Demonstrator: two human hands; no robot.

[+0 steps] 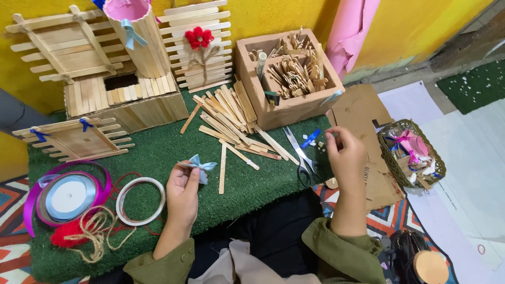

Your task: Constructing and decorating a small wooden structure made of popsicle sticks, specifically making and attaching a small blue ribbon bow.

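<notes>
My left hand [183, 193] pinches a small light-blue ribbon bow [198, 166] above the green turf mat [158, 152]. My right hand [346, 158] hovers at the mat's right edge, fingers drawn together near small blue ribbon scraps [310, 138]; whether it grips anything I cannot tell. Scissors [301, 156] lie just left of that hand. Loose wooden craft sticks [231, 123] are piled between the hands and further back.
A cardboard box of sticks [286, 73] stands at the back. Stick-built panels, a stick box [126, 100] and a pink-lined cup [138, 37] stand back left. Ribbon rolls [68, 194], a tape ring [140, 201] and twine lie left. A wire basket [413, 152] sits right.
</notes>
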